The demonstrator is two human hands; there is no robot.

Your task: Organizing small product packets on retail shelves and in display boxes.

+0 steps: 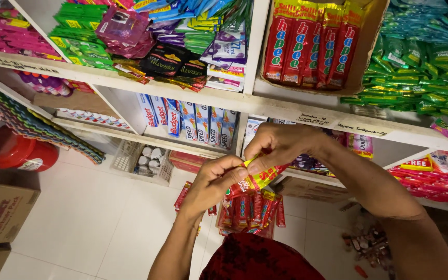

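Note:
My left hand and my right hand meet in front of the shelves, both pinching the top of a strip of red and yellow sachets. The fingers close on the upper sachet from both sides. The rest of the strip hangs down below the hands, with more red sachets bunched under it above my dark red patterned clothing.
White shelves hold green, pink and purple sachets, blue boxes and a carton of red tubes. A red tub and cardboard boxes stand on the white tiled floor at left. A white basket sits under the shelf.

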